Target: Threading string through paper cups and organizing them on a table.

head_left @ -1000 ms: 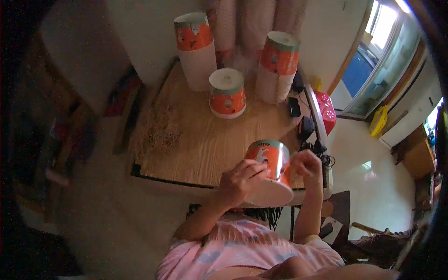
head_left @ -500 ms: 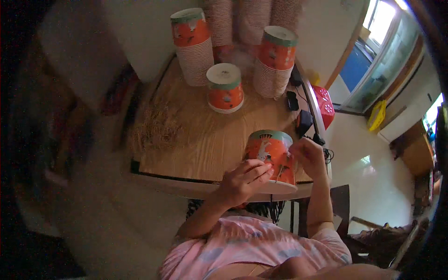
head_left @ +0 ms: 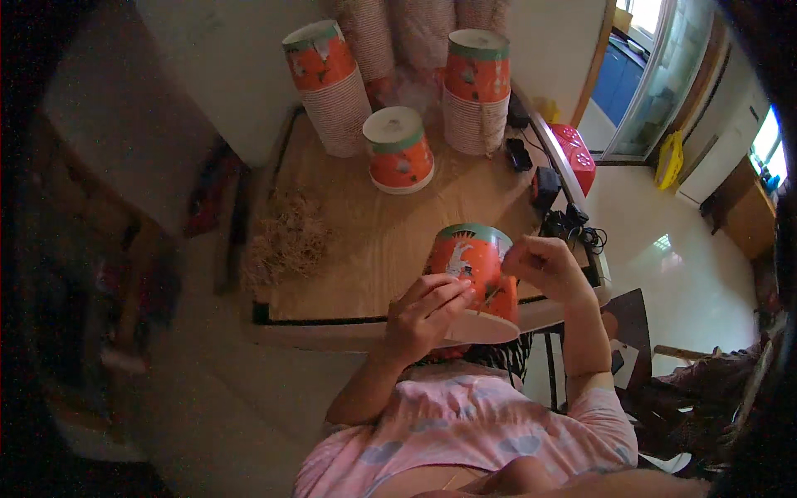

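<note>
At the table's front edge an orange paper bucket (head_left: 465,264) with a green band is upside down and tilted, its white rim toward me. My left hand (head_left: 430,314) grips its near left side, the fingers curled over the orange wall. Beside the bucket's right wall my right hand (head_left: 544,267) is raised, with thumb and fingers pinched together. Whatever lies in that pinch is too small to make out. A thin light strand or line crosses the bucket's wall between my hands.
A single upturned bucket (head_left: 400,162) stands mid-table. Behind it are tall bucket stacks, one leaning at the left (head_left: 332,104) and one at the right (head_left: 476,100). A heap of tan fibres (head_left: 290,239) lies at the left; black adapters and cables (head_left: 548,189) line the right edge.
The view has shifted a little, so the table appears slightly turned. My hands stay at the bucket, the right still pinched at its right side; the bucket looks slightly more tilted.
</note>
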Demonstrator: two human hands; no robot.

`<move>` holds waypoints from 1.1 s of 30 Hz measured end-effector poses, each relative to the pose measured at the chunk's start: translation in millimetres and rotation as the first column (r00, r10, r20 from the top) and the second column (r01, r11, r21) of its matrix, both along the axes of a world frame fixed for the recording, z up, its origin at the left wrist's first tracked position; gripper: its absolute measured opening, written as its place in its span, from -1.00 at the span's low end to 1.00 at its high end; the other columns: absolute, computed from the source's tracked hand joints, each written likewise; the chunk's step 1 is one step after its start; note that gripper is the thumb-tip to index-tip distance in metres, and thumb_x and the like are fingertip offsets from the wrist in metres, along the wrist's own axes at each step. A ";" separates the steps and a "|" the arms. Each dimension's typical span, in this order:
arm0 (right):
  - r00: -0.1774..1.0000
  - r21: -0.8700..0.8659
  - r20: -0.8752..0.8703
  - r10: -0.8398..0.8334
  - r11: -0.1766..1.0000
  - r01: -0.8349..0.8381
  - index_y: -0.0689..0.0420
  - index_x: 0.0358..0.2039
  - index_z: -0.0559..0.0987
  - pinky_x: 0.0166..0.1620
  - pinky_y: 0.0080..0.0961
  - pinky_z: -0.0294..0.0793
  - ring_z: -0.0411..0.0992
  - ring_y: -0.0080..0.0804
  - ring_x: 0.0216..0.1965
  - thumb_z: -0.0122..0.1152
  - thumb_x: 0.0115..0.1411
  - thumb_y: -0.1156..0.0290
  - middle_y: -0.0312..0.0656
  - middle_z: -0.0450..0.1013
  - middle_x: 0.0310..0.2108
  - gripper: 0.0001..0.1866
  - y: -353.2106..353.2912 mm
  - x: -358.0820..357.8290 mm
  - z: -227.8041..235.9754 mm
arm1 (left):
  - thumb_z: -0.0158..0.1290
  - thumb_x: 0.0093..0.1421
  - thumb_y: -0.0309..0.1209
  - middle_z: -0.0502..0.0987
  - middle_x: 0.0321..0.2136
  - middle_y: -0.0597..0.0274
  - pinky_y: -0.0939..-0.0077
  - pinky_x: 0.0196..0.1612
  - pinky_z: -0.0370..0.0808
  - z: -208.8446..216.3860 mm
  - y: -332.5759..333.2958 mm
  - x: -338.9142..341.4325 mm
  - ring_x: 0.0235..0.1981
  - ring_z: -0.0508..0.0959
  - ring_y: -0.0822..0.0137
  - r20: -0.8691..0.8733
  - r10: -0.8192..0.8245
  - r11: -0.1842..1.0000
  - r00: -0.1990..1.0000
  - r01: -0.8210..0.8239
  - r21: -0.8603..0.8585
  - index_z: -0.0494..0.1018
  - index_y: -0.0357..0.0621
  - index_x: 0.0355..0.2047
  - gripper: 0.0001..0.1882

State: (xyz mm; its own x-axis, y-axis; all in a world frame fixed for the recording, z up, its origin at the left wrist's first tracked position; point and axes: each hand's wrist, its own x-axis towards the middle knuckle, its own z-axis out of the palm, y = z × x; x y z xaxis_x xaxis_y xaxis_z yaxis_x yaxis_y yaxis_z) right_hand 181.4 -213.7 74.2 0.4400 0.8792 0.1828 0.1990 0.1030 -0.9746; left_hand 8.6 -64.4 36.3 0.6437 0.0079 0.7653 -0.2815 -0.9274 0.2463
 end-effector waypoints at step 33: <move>0.890 -0.105 0.437 0.133 0.990 -0.096 0.15 -0.39 0.55 -0.23 -0.43 0.45 0.44 -0.21 -0.26 0.29 -0.10 0.52 -0.17 0.44 -0.30 -0.81 8.2 -37.8 5.5 | 0.07 -0.12 -0.54 0.48 -0.23 0.22 0.35 -0.14 0.46 -5.8 20.0 -12.0 -0.20 0.47 0.18 0.016 -0.139 0.982 0.990 0.140 -0.125 0.47 -0.17 -0.28 -0.70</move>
